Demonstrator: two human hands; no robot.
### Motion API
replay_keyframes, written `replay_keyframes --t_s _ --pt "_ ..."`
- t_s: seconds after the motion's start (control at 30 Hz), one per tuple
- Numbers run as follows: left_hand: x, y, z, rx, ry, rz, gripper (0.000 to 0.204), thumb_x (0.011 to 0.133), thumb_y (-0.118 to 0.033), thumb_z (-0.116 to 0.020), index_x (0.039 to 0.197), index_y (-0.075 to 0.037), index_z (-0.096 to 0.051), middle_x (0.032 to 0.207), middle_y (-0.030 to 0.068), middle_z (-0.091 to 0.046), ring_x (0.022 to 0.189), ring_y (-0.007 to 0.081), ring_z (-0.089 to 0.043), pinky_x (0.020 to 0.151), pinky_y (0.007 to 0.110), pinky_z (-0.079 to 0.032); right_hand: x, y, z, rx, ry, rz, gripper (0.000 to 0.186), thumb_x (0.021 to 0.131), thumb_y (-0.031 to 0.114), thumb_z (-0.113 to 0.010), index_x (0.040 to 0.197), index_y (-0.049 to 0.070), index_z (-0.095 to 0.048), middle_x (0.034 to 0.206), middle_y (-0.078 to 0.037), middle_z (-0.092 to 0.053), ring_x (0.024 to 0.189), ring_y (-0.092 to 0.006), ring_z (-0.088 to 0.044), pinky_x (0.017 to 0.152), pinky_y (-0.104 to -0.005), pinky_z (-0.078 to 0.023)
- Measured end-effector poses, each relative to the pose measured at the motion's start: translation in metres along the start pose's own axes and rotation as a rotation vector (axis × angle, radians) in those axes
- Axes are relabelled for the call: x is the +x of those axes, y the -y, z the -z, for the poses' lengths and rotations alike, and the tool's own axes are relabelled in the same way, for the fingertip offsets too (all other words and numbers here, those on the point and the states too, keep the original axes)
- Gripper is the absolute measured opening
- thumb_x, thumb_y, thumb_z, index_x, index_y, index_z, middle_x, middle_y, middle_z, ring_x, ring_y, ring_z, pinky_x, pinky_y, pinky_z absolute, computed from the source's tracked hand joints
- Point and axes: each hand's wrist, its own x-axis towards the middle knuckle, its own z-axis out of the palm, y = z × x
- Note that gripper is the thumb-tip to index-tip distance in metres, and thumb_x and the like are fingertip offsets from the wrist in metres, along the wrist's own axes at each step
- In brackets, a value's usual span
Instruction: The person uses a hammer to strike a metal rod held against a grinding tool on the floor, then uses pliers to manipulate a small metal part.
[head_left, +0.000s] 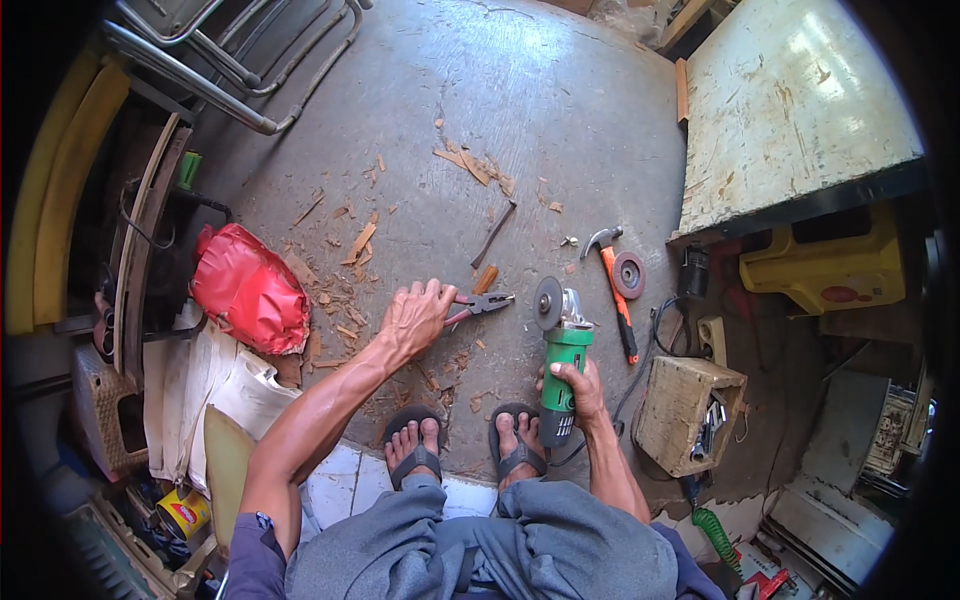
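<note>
My left hand (pixel 418 312) is closed around the red handles of a pair of pliers (pixel 490 302). The jaws point right, toward the grinder, and something small and bright shows at their tip, too small to name. My right hand (pixel 580 390) grips a green angle grinder (pixel 567 355) by its body, thumb on top. Its thin cutting disc (pixel 547 302) stands upright, a short way right of the plier jaws and apart from them. Beyond the pliers lie a thin dark metal bar (pixel 494 235) and a short wooden piece (pixel 486 279).
To the right lie a claw hammer (pixel 618 300) and a round abrasive disc (pixel 629 275). A wooden box (pixel 690 410) holds wrenches near the grinder's cord. Wood chips (pixel 362 242) litter the floor. A red bag (pixel 248 288), metal-tube chair (pixel 240 75) and worn white table (pixel 790 110) stand around.
</note>
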Motion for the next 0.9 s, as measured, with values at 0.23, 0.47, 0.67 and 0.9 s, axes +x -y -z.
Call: replay_keyframes --t_s 0.23,0.47,0.67,0.9 --pt "-0.010 -0.011 0.001 -0.008 0.035 0.062 0.020 0.097 -0.017 -0.054 0.115 -0.008 -0.058 0.098 0.0154 -0.063 0.083 0.0330 -0.071 0.067 0.044 -0.058 -0.003 -0.004 0.002 -0.018 0.005 -0.029 0.044 0.082 0.027 -0.072 0.113 0.001 -0.056 0.090 -0.011 -0.066 0.071 -0.0210 -0.070 0.061 -0.0337 -0.058" --pt "-0.010 -0.014 0.006 0.032 0.101 0.067 0.025 0.100 -0.023 -0.054 0.119 -0.007 -0.056 0.097 0.0170 -0.064 0.079 0.0337 -0.073 0.063 0.042 -0.061 -0.001 0.009 0.000 -0.235 0.066 -0.025 0.050 0.081 0.025 -0.075 0.122 0.002 -0.056 0.091 -0.006 -0.063 0.075 -0.0174 -0.066 0.062 -0.0343 -0.058" --pt "0.011 -0.033 0.034 0.120 0.189 0.109 0.048 0.103 -0.052 -0.051 0.121 -0.007 -0.056 0.097 0.0116 -0.064 0.082 0.0273 -0.072 0.062 0.039 -0.060 0.020 0.005 -0.001 -0.337 0.050 -0.026 0.052 0.080 0.023 -0.076 0.123 0.002 -0.056 0.091 -0.006 -0.062 0.075 -0.0167 -0.065 0.061 -0.0339 -0.058" --pt "0.042 -0.052 0.038 0.175 0.187 0.126 0.020 0.098 -0.031 -0.062 0.099 -0.012 -0.070 0.081 0.0009 -0.069 0.068 0.0154 -0.067 0.052 0.037 -0.049 0.020 0.018 -0.008 -0.301 0.055 -0.087 0.048 0.081 0.022 -0.075 0.121 0.003 -0.056 0.091 -0.007 -0.063 0.066 -0.0196 -0.067 0.059 -0.0349 -0.058"
